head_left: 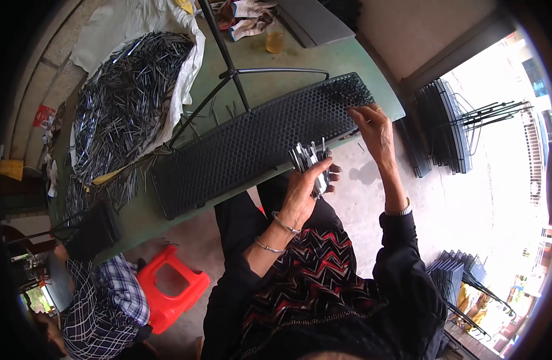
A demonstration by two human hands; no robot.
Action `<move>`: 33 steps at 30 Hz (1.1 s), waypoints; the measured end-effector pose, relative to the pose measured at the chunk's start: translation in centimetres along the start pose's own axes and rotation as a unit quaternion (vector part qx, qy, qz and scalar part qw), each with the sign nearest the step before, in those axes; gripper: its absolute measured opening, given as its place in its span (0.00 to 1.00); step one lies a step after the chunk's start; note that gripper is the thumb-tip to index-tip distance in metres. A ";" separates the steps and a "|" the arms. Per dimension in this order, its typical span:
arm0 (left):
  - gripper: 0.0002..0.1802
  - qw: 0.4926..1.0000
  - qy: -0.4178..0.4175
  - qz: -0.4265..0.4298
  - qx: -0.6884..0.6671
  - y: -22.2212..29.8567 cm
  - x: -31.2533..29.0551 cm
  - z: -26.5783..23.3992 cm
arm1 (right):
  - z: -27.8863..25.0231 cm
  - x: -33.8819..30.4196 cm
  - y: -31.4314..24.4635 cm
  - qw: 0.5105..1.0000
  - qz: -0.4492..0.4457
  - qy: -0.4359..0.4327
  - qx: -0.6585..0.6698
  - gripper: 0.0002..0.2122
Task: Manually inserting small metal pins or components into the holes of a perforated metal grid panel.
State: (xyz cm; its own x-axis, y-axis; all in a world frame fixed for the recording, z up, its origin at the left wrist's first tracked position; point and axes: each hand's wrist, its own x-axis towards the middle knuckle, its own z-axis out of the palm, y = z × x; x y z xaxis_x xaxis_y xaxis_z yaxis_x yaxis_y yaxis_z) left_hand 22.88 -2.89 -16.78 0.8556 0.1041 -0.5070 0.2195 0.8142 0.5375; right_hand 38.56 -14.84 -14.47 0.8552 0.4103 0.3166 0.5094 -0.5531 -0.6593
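Note:
A bundle of thin dark and silvery strips (306, 159) fills my left hand (301, 193), which is wrapped around it just off the table's near edge. The strips stick up past my thumb. A long black panel (240, 143) with a honeycomb of holes lies slanted along the near edge. Over its right end, my right hand (377, 131) is closed, with thumb and forefinger pinched at the corner of the mesh. Whatever those fingertips hold is too small to make out. Denser dark strips show in the holes near that end.
A white sack (195, 66) heaped with strips (129, 99) lies left on the green table (288, 65). A black metal frame (231, 73) stands behind the panel. Glass of amber liquid (275, 41), gloves (250, 18), red stool (195, 282), seated person (102, 306), stacked panels (441, 129) surround me.

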 end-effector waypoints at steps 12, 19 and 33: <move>0.15 0.999 -0.018 0.034 0.020 -0.3 -0.5 0.4 | -1.7 -3.1 -3.9 0.911 0.156 -0.313 0.218 0.07; 0.14 0.999 -0.011 0.045 0.015 0.4 -0.6 0.7 | -0.9 -3.8 -3.7 0.932 0.127 -0.259 0.222 0.09; 0.11 0.999 0.022 0.032 0.025 -0.1 -0.1 -0.1 | 0.2 -4.4 -4.7 0.961 0.142 -0.143 0.192 0.08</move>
State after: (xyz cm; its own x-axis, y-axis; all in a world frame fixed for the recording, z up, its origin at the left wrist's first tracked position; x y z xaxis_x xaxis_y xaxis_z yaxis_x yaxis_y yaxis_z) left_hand 22.68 -2.93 -16.87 0.8475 0.1814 -0.4989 0.1882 0.7761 0.6019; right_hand 32.36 -13.93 -12.91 0.8653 0.4952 -0.0776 0.1399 -0.3873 -0.9113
